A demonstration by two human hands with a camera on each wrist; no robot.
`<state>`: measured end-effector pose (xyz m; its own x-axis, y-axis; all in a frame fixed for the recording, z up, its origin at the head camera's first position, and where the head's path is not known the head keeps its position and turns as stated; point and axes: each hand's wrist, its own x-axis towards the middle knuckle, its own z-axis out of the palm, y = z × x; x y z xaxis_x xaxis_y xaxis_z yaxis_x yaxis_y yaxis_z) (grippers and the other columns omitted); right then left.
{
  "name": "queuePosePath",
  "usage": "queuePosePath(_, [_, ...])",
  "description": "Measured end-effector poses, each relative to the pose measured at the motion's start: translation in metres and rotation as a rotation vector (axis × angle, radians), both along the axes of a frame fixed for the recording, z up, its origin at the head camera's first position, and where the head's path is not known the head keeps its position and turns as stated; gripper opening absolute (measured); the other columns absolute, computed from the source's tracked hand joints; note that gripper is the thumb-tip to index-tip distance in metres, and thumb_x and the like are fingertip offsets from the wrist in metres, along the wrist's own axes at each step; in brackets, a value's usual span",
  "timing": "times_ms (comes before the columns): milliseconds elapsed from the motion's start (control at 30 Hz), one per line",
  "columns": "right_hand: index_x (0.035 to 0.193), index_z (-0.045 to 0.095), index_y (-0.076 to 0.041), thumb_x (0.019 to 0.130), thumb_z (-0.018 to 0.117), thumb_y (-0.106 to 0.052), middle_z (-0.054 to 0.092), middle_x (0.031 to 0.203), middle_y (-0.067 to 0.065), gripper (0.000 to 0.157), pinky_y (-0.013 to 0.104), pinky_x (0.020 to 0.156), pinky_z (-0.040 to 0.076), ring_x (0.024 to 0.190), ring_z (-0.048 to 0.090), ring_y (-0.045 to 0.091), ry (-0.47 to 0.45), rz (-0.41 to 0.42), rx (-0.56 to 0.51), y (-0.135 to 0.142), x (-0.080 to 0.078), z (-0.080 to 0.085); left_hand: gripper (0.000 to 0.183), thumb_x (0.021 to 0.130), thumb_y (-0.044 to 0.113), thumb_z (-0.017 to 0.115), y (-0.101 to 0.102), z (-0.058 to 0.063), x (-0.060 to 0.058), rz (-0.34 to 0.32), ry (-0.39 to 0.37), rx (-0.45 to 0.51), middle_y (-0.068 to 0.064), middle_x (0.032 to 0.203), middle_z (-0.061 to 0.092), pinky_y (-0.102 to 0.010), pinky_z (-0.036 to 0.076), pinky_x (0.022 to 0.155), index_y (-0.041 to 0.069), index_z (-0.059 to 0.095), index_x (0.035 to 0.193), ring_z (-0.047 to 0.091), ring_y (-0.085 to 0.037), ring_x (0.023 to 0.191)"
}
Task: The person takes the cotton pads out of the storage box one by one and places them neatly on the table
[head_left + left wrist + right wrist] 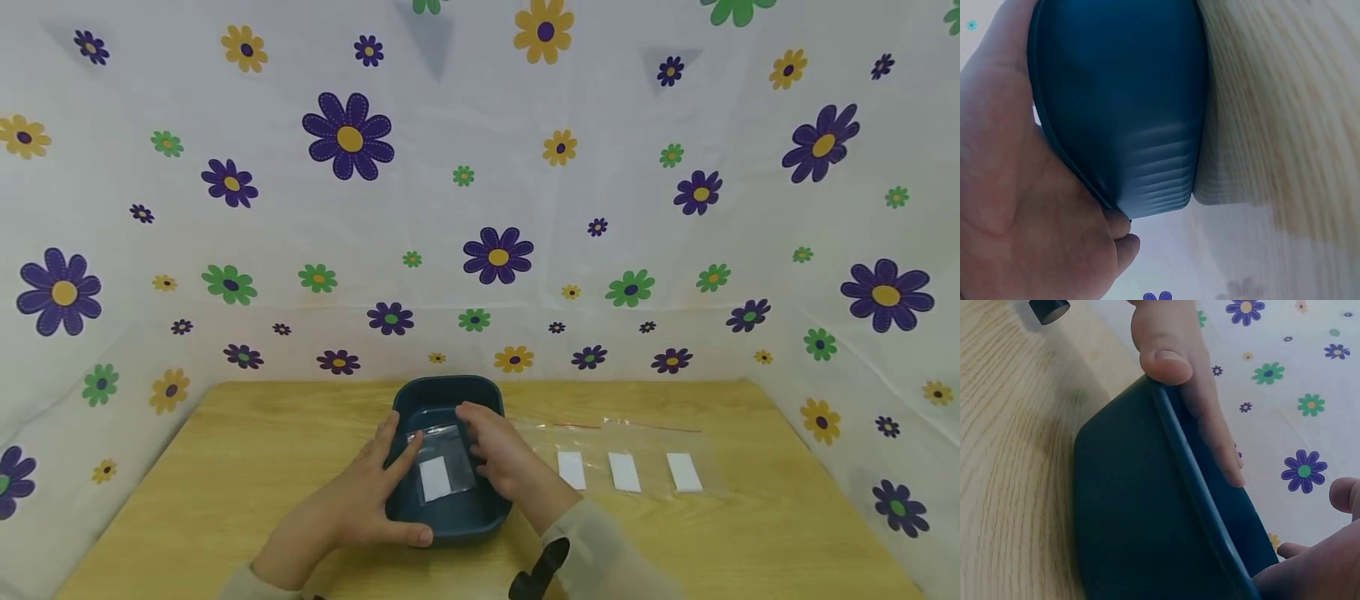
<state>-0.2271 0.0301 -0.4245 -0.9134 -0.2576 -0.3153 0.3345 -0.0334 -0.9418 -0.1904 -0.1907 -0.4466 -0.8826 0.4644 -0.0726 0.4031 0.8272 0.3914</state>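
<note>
In the head view a dark blue plastic container [450, 527] stands on the table's middle. Inside lies a clear zip bag [459, 457] with a white rectangular piece [435, 477]. My left hand [358, 492] spans the container's left side, fingers straight and spread. Its thumb touches the near rim, and one finger reaches over the bag. My right hand [504, 458] lies over the right rim, fingers loosely bent inside; nothing shows between them. In the left wrist view the container [1122, 81] rests against the left palm. The right wrist view shows its outer wall [1129, 494].
Several clear zip bags [652, 432], each with a white piece [684, 472], lie in a row right of the container on the wooden table [262, 467]. A flower-printed cloth [420, 208] hangs behind and at both sides. A black device [538, 575] is on the right wrist.
</note>
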Motion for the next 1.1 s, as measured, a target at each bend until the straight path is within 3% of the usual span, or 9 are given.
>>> queuePosePath(333, [0.154,0.034,-0.008,0.100,0.054,-0.038,0.020,0.159,0.033,0.066,0.072,0.109,0.026,0.141,0.022,0.060,-0.037,-0.050,-0.044,-0.007,-0.001,-0.008,0.116,0.071,0.080,0.067,-0.001,-0.005,0.000,0.007,0.000,0.009,-0.019,0.166,-0.011,-0.073,0.036,0.102,0.031,0.013,0.161,0.015,-0.059,0.145])
queuePosePath(733, [0.154,0.034,-0.005,0.096,0.058,-0.028,0.030,0.154,0.034,0.066,0.069,0.111,0.027,0.132,0.045,0.052,-0.054,-0.039,-0.032,-0.013,-0.004,-0.015,0.115,0.073,0.078,0.067,-0.002,-0.005,0.000,-0.002,0.006,0.004,-0.021,0.166,-0.011,-0.074,0.035,0.102,0.027,0.014,0.161,0.014,-0.057,0.145])
queuePosePath(933, [0.148,0.042,-0.006,0.092,0.062,-0.021,0.035,0.154,0.025,0.062,0.066,0.102,0.041,0.137,0.037,0.051,-0.063,-0.107,-0.082,-0.018,-0.006,-0.021,0.115,0.073,0.077,0.067,-0.002,-0.006,-0.001,-0.015,0.018,0.004,-0.022,0.166,-0.010,-0.073,0.036,0.102,0.024,0.016,0.161,0.016,-0.059,0.144])
queuePosePath(1100, [0.147,0.041,-0.003,0.092,0.062,-0.018,0.039,0.151,0.025,0.061,0.053,0.097,0.051,0.124,0.053,0.047,-0.040,-0.107,-0.086,-0.022,-0.004,-0.026,0.115,0.073,0.078,0.067,-0.001,-0.004,-0.002,-0.024,0.017,0.004,-0.022,0.166,-0.011,-0.073,0.035,0.102,0.022,0.017,0.161,0.015,-0.058,0.145])
